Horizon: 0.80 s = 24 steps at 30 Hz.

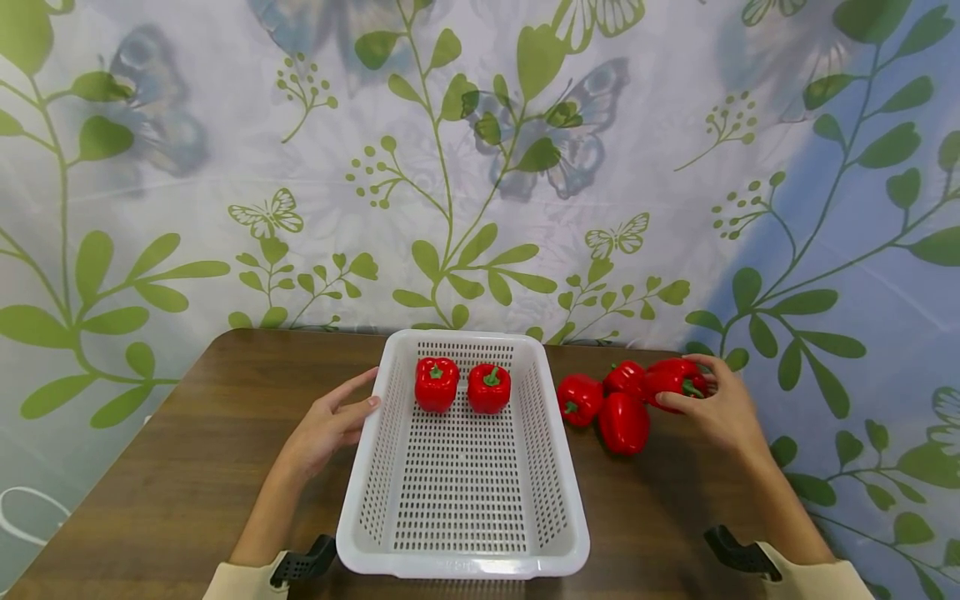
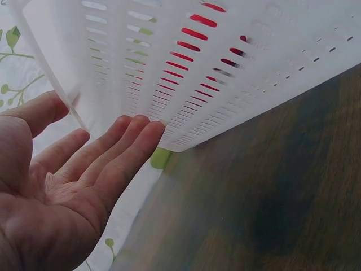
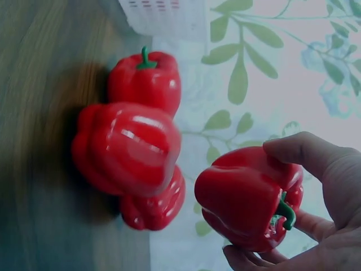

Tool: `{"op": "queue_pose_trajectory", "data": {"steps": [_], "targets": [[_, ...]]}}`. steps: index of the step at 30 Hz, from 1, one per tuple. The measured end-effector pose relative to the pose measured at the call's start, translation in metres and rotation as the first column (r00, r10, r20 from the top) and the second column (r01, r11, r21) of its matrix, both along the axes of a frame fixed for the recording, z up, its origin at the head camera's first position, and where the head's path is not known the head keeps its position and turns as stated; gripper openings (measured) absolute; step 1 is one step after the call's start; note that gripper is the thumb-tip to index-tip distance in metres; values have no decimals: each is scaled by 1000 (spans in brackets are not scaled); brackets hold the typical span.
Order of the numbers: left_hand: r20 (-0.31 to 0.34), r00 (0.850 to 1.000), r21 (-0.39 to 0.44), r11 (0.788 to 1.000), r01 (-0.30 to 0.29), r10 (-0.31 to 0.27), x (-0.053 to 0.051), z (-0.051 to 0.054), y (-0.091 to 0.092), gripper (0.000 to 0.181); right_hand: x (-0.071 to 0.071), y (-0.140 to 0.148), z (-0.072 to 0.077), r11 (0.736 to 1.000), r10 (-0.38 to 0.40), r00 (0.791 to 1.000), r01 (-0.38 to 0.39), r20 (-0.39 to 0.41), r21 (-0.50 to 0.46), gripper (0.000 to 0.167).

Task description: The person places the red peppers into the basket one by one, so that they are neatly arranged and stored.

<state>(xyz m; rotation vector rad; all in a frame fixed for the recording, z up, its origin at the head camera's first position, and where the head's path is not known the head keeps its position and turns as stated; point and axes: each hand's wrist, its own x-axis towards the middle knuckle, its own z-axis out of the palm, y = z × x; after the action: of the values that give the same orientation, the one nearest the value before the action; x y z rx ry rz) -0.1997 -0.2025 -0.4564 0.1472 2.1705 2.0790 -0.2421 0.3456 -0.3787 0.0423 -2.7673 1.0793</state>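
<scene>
Left hand [image 1: 322, 429], fingers extended, touches the basket [image 1: 465, 566]; right hand [image 1: 729, 410], right of it, grips a probably light, slick pepper [image 3: 242, 189], best clasped mid-body.

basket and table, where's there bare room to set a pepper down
The floor of the white basket is bare between its two peppers and near rim. The table is bare left of the left arm, and between basket and right forearm, nearer than the three loose peppers. Those crowd the basket's far right side, beside the pepper in the right hand.
</scene>
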Motion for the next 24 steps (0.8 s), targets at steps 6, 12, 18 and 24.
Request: {"op": "queue_pose_trajectory", "data": {"steps": [6, 12, 18, 24], "targets": [[-4, 1000, 4, 1000, 9, -9, 0, 1, 0, 60, 0, -13, 0, 1000, -1, 997, 1, -81, -5, 79], [-2, 1000, 11, 1000, 13, -13, 0, 0, 1, 60, 0, -27, -2, 999, -33, 992, 30, -121, -26, 80], [0, 1000, 10, 1000, 7, -7, 0, 0, 0, 60, 1, -41, -2, 999, -38, 996, 37, -81, -17, 83], [1, 1000, 7, 1000, 8, -8, 0, -1, -1, 61, 2, -56, 2, 1000, -13, 996, 12, -86, -11, 82]]}}
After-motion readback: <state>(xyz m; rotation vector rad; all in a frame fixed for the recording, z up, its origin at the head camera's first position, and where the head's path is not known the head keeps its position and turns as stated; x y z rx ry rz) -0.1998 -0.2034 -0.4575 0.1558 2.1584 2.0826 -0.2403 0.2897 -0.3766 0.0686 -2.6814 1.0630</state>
